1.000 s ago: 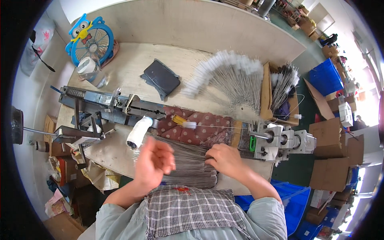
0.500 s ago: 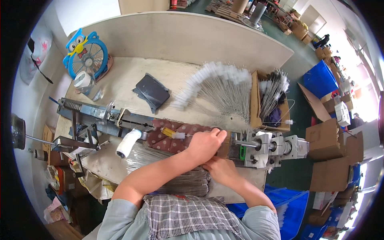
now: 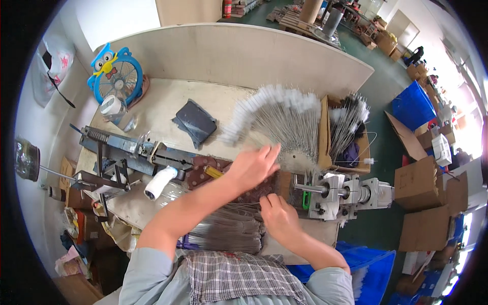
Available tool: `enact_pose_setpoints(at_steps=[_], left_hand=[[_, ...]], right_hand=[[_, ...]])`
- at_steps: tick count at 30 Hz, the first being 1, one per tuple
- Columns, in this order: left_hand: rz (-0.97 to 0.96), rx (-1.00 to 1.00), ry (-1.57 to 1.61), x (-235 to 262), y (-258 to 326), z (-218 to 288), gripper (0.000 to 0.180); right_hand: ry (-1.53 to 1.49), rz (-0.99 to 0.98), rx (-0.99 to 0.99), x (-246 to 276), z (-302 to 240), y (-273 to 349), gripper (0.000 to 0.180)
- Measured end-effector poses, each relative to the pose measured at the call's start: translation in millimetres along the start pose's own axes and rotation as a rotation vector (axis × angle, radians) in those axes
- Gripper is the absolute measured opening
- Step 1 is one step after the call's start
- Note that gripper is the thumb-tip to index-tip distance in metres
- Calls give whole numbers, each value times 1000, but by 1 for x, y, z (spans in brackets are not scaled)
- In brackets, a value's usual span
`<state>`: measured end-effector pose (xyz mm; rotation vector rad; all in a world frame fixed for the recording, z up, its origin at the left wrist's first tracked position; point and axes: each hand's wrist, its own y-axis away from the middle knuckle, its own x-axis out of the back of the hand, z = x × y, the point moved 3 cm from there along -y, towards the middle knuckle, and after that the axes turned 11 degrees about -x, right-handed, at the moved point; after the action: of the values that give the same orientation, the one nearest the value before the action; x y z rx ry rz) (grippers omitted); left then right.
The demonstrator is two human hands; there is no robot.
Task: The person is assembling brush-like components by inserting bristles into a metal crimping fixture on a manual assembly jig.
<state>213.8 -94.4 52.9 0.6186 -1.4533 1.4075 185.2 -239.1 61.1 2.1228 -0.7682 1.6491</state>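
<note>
My left hand (image 3: 252, 166) is over the polka-dot cloth pad (image 3: 200, 175), its fingers stretched toward the pile of white-bristled wire brushes (image 3: 290, 114); I see nothing in it. Lower and to the right, my right hand (image 3: 281, 219) has thumb and fingertips pinched together, apparently on the end of a thin wire. A bundle of straight metal wires (image 3: 229, 229) lies just left of it, in front of me. On the pad, left of my left hand, rests a yellow-handled tool (image 3: 213, 173), partly covered.
A metal clamping machine (image 3: 338, 193) stands right of the pad, a long metal fixture (image 3: 137, 150) left. Behind are a cardboard box (image 3: 325, 137) of dark and white brushes, a dark folded cloth (image 3: 195, 122) and a blue owl fan (image 3: 118, 79). A blue crate (image 3: 376, 264) is low right.
My left hand has lifted away from my right and moved up toward the brush pile. The white brush that lay across the pad is gone from there. My right hand has shifted slightly downward.
</note>
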Motion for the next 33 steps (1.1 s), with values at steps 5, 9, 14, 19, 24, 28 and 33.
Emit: enact_pose_setpoints(at_steps=[5,9,14,19,24,28,33], left_hand=[[313,-155,48,85,64,22,21],[429,-69,43,117,113,11,24],[490,69,164,122,149,7,23],[456,172,256,104,159,7,18],[475,222,261,96,166,6,16],[437,271,349,85,154,18,14],[437,922,1032,61,169,11,14]], right_hand=[[306,61,137,17,4,-4,16],[434,216,205,54,14,-29,16],[100,186,-49,77,53,-59,13],[-186,-203,-287,69,66,-65,18],[-273,-333,-297,85,53,-71,18],[-267,-86,109,73,11,-93,14],[-426,21,321,17,-53,-122,11]])
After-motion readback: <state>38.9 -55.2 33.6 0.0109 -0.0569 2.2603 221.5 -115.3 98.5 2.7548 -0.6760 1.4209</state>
